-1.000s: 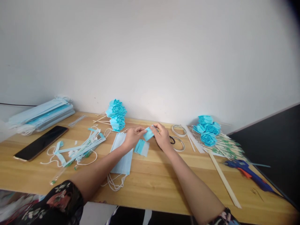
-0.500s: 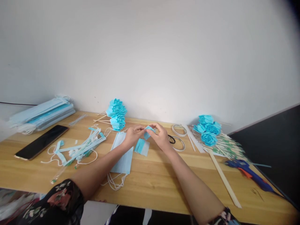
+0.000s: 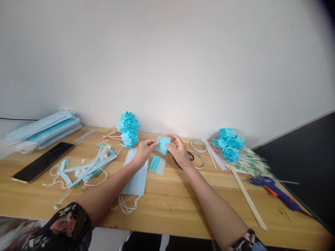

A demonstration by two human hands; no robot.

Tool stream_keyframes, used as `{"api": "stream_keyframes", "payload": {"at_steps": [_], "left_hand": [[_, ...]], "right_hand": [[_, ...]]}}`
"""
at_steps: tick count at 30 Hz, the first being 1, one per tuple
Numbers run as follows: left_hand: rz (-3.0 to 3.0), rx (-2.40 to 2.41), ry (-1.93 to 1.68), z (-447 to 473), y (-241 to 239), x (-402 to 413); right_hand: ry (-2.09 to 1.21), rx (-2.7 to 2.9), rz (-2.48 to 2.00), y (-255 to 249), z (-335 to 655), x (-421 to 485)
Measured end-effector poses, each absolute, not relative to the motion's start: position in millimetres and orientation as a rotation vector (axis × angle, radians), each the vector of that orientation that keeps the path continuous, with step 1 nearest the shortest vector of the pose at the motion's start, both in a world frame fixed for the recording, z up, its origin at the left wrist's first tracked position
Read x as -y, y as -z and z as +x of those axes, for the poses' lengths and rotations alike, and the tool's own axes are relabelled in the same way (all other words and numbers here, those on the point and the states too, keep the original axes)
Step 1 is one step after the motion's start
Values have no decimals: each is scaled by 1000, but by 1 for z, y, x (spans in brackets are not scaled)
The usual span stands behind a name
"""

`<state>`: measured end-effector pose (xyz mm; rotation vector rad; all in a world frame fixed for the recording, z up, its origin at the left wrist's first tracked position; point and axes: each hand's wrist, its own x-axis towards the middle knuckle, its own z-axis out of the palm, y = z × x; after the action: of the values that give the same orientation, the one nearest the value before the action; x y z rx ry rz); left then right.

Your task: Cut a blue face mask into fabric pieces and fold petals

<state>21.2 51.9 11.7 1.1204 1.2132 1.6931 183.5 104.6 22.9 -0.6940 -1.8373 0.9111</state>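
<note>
A small blue piece of mask fabric (image 3: 163, 144) is stretched between my two hands above the middle of the table. My left hand (image 3: 145, 150) pinches its left edge between thumb and fingers. On the right edge, my right hand (image 3: 180, 152) grips it with the thumb in front and fingers behind. Just below lies another cut piece of mask fabric (image 3: 157, 165), part bright blue and part pale. Flat on the table under my left forearm is a light blue face mask (image 3: 136, 177) with white ear loops, partly covered by the arm.
Mask trimmings (image 3: 86, 167), a phone (image 3: 43, 162) and stacked masks (image 3: 47, 129) occupy the left. Blue fabric flowers (image 3: 128, 129) stand against the wall, with more flowers (image 3: 230, 153) at right. Tape rolls (image 3: 198, 145), scissors handles (image 3: 191, 156), a wooden strip (image 3: 248, 198) and a glue gun (image 3: 277, 193) lie rightward.
The fabric piece, folded and tilted before, is now spread open and faces me more fully. My hands have shifted slightly left and apart. More of the scissors handles shows beside my right hand.
</note>
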Motion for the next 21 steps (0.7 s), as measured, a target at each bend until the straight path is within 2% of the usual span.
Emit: {"api": "stream_keyframes", "payload": {"at_steps": [8,21], "left_hand": [[1242,-1264,-1598,16,-13,-53],[1110,-1143,-1614,18,-17,-50]], "right_hand": [[-613,1982,-729,-21,184,-106],[-602,1978,-730,-18,183,-107]]}}
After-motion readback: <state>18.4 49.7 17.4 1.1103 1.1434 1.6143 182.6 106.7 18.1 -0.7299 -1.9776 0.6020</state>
